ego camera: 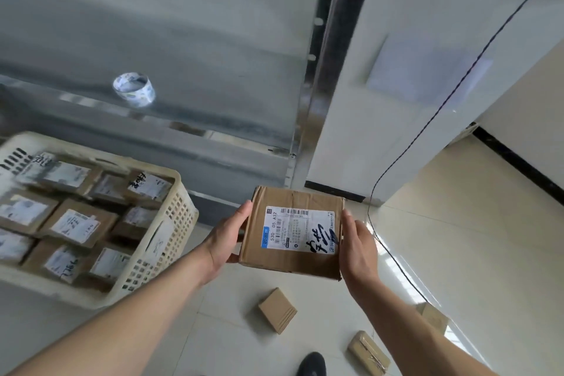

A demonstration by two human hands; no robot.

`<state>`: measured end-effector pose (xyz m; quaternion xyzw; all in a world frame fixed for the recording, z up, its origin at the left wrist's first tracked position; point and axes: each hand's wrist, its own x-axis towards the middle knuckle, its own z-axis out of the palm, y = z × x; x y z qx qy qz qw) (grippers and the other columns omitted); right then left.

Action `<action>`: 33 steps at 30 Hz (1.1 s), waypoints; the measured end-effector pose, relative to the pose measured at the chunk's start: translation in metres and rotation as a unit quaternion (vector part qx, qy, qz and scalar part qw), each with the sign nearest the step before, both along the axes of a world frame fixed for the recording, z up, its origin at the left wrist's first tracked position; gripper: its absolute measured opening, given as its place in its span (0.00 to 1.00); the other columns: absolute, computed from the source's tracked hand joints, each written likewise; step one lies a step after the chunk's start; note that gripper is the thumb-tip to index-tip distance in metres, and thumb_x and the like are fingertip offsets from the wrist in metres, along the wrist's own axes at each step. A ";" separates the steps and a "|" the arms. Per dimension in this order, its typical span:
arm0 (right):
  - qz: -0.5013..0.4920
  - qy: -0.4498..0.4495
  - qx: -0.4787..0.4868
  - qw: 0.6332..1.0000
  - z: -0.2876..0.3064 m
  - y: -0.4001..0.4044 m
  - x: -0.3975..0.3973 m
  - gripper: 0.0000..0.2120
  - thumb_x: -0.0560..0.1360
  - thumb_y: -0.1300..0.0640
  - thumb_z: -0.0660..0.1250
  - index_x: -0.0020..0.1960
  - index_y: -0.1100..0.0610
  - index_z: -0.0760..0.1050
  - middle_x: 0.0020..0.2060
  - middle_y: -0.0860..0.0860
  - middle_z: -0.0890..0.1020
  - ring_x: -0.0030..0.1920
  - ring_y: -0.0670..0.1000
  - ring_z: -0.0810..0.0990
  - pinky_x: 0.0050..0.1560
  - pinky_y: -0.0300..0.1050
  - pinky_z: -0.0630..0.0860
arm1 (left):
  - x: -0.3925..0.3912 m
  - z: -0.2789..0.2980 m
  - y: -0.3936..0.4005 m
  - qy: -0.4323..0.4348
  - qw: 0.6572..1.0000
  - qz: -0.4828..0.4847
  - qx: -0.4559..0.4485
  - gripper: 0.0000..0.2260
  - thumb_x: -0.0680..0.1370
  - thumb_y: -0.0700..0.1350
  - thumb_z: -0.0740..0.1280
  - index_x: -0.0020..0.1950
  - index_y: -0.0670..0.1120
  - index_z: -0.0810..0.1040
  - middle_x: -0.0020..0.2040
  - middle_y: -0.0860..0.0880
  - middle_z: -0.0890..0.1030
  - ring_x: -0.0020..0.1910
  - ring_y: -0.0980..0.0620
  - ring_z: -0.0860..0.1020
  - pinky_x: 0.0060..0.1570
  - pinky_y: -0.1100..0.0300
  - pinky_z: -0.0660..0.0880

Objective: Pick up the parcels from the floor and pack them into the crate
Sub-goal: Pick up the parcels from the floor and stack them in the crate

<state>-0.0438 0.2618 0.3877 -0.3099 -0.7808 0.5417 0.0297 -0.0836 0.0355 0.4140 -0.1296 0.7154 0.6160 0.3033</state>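
I hold a brown cardboard parcel (pixel 293 232) with a white shipping label in the air between both hands. My left hand (pixel 227 236) grips its left side, thumb along the edge and fingers underneath. On the parcel's right side lies my right hand (pixel 357 249), fingers wrapped around the edge. The cream plastic crate (pixel 171 223) stands to the left, filled with several labelled parcels. On the floor below lie three small parcels: one (pixel 277 310) in the middle, one (pixel 369 351) lower right, one (pixel 433 316) partly hidden by my right forearm.
A metal shelf unit (pixel 183 70) rises behind the crate, with a roll of printed tape (pixel 134 89) on it. A white cabinet (pixel 396 70) stands to the right, with a black cable (pixel 396 162) hanging down to the tiled floor. A dark shoe (pixel 312 364) shows at the bottom.
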 end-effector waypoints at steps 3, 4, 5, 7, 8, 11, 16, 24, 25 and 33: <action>0.011 0.010 -0.006 1.000 0.009 -0.049 0.008 0.38 0.72 0.25 0.53 0.43 0.61 0.78 0.39 0.56 0.83 0.40 0.55 0.80 0.38 0.48 0.72 | 0.007 0.010 -0.051 0.005 1.000 0.003 0.006 0.21 0.77 0.71 0.51 0.48 0.69 0.82 0.54 0.58 0.82 0.57 0.55 0.76 0.60 0.46 0.74; 0.014 0.011 -0.007 1.000 0.012 -0.066 0.010 0.37 0.72 0.26 0.54 0.43 0.60 0.78 0.39 0.56 0.84 0.40 0.55 0.80 0.39 0.48 0.73 | 0.010 0.013 -0.069 0.011 1.000 0.000 0.006 0.22 0.75 0.74 0.52 0.52 0.69 0.82 0.57 0.56 0.82 0.60 0.52 0.77 0.63 0.42 0.73; 0.016 0.011 -0.009 1.000 0.014 -0.082 0.012 0.36 0.73 0.27 0.55 0.44 0.60 0.79 0.39 0.56 0.84 0.41 0.55 0.81 0.39 0.49 0.74 | 0.012 0.016 -0.085 0.018 1.000 -0.003 0.007 0.24 0.73 0.75 0.52 0.55 0.68 0.81 0.58 0.56 0.82 0.62 0.51 0.77 0.64 0.40 0.72; 0.029 0.017 -0.010 0.999 0.021 -0.114 0.013 0.34 0.75 0.27 0.55 0.44 0.59 0.79 0.40 0.55 0.84 0.42 0.55 0.82 0.41 0.51 0.76 | 0.019 0.023 -0.120 0.032 0.999 -0.002 0.009 0.25 0.74 0.75 0.52 0.58 0.66 0.80 0.57 0.56 0.83 0.63 0.49 0.77 0.65 0.39 0.71; 0.040 0.017 -0.009 0.999 0.022 -0.130 0.012 0.34 0.75 0.27 0.56 0.45 0.58 0.79 0.39 0.55 0.84 0.42 0.55 0.82 0.42 0.52 0.78 | 0.023 0.026 -0.136 0.039 0.999 0.003 0.013 0.24 0.75 0.73 0.52 0.58 0.66 0.80 0.58 0.57 0.83 0.63 0.49 0.77 0.65 0.38 0.70; 0.080 0.014 -0.012 0.997 0.026 -0.172 0.008 0.32 0.78 0.29 0.57 0.47 0.56 0.81 0.41 0.52 0.85 0.44 0.53 0.84 0.46 0.52 0.80 | 0.036 0.034 -0.182 0.049 0.998 0.033 0.008 0.23 0.75 0.73 0.52 0.58 0.67 0.80 0.59 0.57 0.83 0.64 0.50 0.77 0.66 0.39 0.70; 0.127 0.010 -0.011 0.992 0.027 -0.230 -0.008 0.39 0.70 0.22 0.54 0.43 0.58 0.80 0.39 0.52 0.85 0.45 0.57 0.83 0.50 0.59 0.81 | 0.046 0.044 -0.236 0.050 0.993 0.110 -0.003 0.20 0.80 0.66 0.49 0.54 0.63 0.80 0.50 0.60 0.83 0.53 0.59 0.77 0.50 0.56 0.74; 0.214 0.001 -0.068 0.974 0.033 -0.299 -0.058 0.35 0.72 0.28 0.57 0.45 0.60 0.80 0.39 0.54 0.85 0.41 0.55 0.82 0.48 0.58 0.81 | 0.031 0.049 -0.300 0.016 0.980 0.196 -0.035 0.23 0.79 0.68 0.49 0.54 0.61 0.80 0.52 0.50 0.83 0.55 0.46 0.79 0.56 0.43 0.77; 0.225 -0.003 -0.072 0.972 0.033 -0.306 -0.065 0.34 0.72 0.28 0.57 0.45 0.60 0.80 0.39 0.54 0.84 0.40 0.54 0.80 0.47 0.58 0.81 | 0.027 0.049 -0.305 0.016 0.978 0.204 -0.040 0.21 0.79 0.68 0.49 0.54 0.61 0.79 0.52 0.51 0.82 0.54 0.47 0.78 0.54 0.45 0.77; 0.300 -0.023 -0.101 0.948 0.031 -0.361 -0.117 0.35 0.65 0.24 0.57 0.56 0.50 0.80 0.48 0.49 0.85 0.50 0.53 0.83 0.56 0.59 0.81 | -0.003 0.053 -0.352 0.030 0.964 0.252 -0.075 0.25 0.79 0.68 0.48 0.58 0.58 0.78 0.53 0.47 0.82 0.53 0.46 0.79 0.46 0.50 0.77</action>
